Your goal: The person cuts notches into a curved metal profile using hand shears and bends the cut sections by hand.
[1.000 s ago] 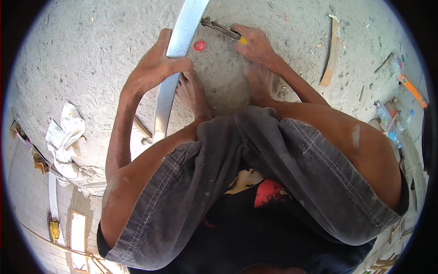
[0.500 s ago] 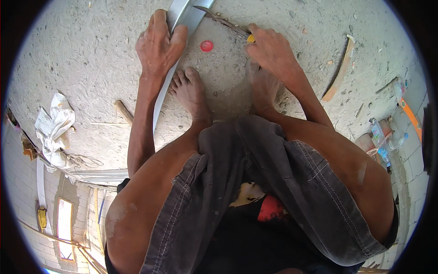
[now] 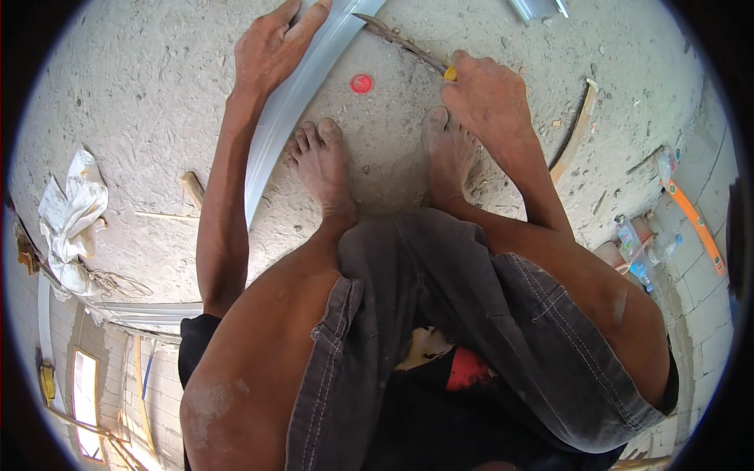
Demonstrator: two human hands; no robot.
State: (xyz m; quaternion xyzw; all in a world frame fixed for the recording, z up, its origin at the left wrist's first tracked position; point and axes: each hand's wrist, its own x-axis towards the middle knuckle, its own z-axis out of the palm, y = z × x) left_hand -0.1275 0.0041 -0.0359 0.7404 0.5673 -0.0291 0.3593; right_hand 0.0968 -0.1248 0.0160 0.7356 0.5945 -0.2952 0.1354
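My left hand (image 3: pixel 275 43) grips a long, pale grey metal channel (image 3: pixel 294 98) by its left edge, thumb lying over it. The channel curves from the top of the view down past my left foot. In my right hand (image 3: pixel 491 90) are dark, worn tin snips (image 3: pixel 404 43) with a yellow grip (image 3: pixel 450 73), mostly hidden by my fingers. The snips' pointed tip meets the channel's right edge near the top. Whether the jaws are parted there is too small to tell. Between my feet and the channel lies a red bottle cap (image 3: pixel 361 84).
A short metal channel piece (image 3: pixel 538 8) lies at the top right. To the right are a curved wood strip (image 3: pixel 576 129), an orange spirit level (image 3: pixel 696 224) and plastic bottles (image 3: pixel 636 243). A white cloth sack (image 3: pixel 75 212) and a wood offcut (image 3: pixel 192 188) lie left.
The view has shifted, showing the short metal piece at top right. The channel lies flatter, and my left hand has moved upward along it. The snips remain in my right hand at its edge.
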